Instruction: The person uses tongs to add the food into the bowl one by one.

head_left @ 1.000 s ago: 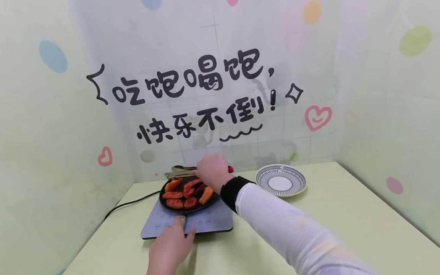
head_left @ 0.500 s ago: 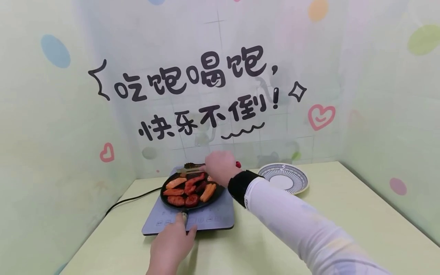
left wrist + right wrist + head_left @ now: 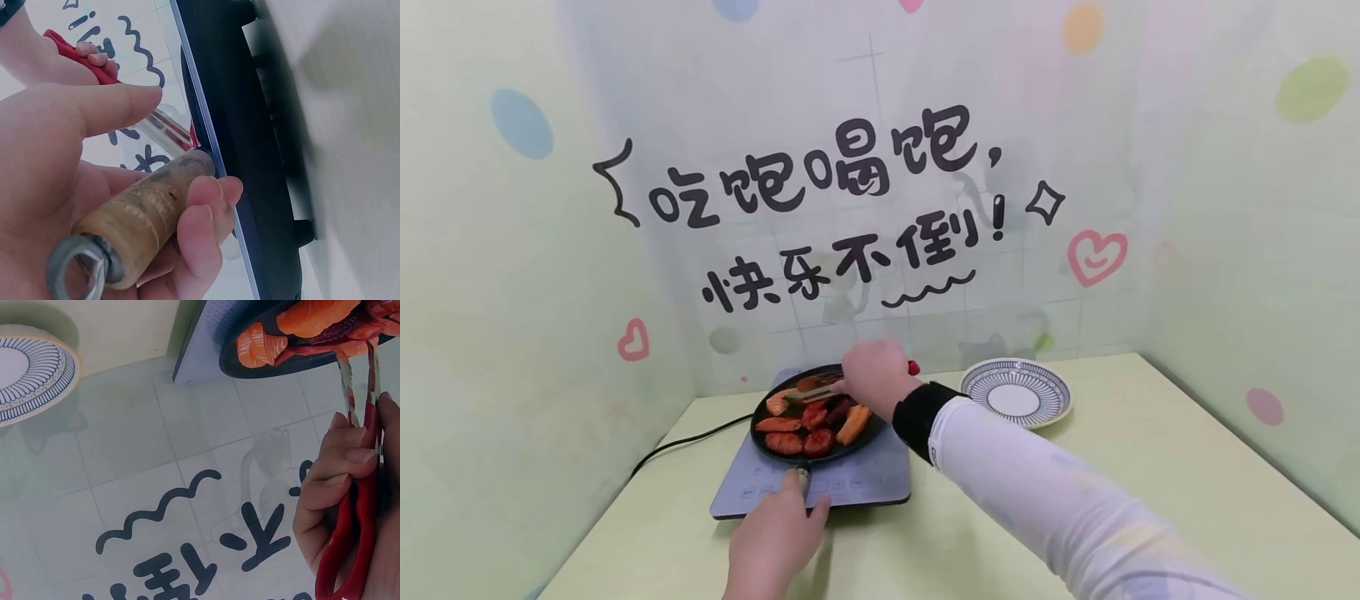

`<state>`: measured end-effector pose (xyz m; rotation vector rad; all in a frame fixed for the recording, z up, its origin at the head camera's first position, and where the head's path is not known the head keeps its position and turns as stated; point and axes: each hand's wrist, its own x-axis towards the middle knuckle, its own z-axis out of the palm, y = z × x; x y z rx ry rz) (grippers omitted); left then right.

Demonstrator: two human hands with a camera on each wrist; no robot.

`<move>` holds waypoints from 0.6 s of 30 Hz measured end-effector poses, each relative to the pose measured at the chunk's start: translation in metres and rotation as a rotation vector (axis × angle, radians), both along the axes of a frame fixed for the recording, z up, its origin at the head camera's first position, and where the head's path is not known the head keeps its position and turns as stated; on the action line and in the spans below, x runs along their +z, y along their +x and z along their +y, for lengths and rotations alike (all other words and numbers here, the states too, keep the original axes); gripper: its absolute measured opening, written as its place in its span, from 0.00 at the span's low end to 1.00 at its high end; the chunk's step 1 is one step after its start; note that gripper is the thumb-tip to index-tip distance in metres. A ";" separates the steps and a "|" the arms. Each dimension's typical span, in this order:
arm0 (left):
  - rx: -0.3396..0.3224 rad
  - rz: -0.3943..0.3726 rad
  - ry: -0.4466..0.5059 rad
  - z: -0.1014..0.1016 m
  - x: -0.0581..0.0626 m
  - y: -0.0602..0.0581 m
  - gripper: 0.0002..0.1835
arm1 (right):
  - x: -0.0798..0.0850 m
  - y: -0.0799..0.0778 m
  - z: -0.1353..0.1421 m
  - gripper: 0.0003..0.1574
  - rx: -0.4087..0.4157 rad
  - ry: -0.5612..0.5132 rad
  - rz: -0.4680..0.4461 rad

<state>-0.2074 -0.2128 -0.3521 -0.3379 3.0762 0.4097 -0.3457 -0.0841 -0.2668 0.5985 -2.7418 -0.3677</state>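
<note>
In the head view, my left hand (image 3: 775, 537) holds the frying pan (image 3: 867, 435) by its handle at the front. The left wrist view shows fingers curled under the worn wooden handle (image 3: 147, 219), with a metal ring at its end and the thumb stretched above it. My right hand (image 3: 874, 371) grips red-handled tongs (image 3: 356, 537) over the pan's far side. Their metal tips reach down among orange and red slices of food (image 3: 784, 442). From the right wrist, the tips touch or nearly touch a slice; I cannot tell whether one is pinched.
The pan sits on a flat grey electric cooktop (image 3: 880, 483), its black cord (image 3: 692, 437) running left. A blue-and-white patterned plate (image 3: 1015, 402) lies at the back right of the pale table (image 3: 1000, 517). Printed walls (image 3: 865, 83) enclose the back and sides.
The tongs have come down from above the pan's far edge into the food, and their tips have drawn closer together. The left hand has stayed at the pan handle.
</note>
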 end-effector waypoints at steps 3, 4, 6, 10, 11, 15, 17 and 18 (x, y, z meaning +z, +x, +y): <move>0.000 0.011 -0.001 0.000 0.000 0.000 0.41 | 0.001 -0.002 0.000 0.37 -0.021 -0.008 -0.003; 0.001 0.011 -0.001 0.000 0.001 0.000 0.41 | 0.002 -0.002 0.000 0.37 -0.021 -0.012 -0.008; 0.000 0.007 -0.001 0.000 0.001 0.000 0.41 | 0.003 -0.002 0.002 0.37 -0.021 -0.014 -0.005; -0.009 0.012 -0.009 0.000 0.001 0.000 0.41 | 0.006 -0.002 0.008 0.38 -0.012 -0.047 0.051; -0.009 0.012 -0.011 0.000 0.002 0.000 0.41 | 0.005 -0.001 0.009 0.39 -0.006 -0.057 0.075; -0.009 0.007 -0.007 0.000 0.002 0.001 0.41 | 0.000 0.001 0.006 0.42 0.013 -0.103 0.073; -0.010 0.005 -0.004 0.000 0.002 0.001 0.41 | -0.005 0.004 0.002 0.43 0.013 -0.103 0.054; -0.009 0.000 0.000 0.001 0.002 0.001 0.41 | -0.007 0.006 0.000 0.43 0.015 -0.100 0.044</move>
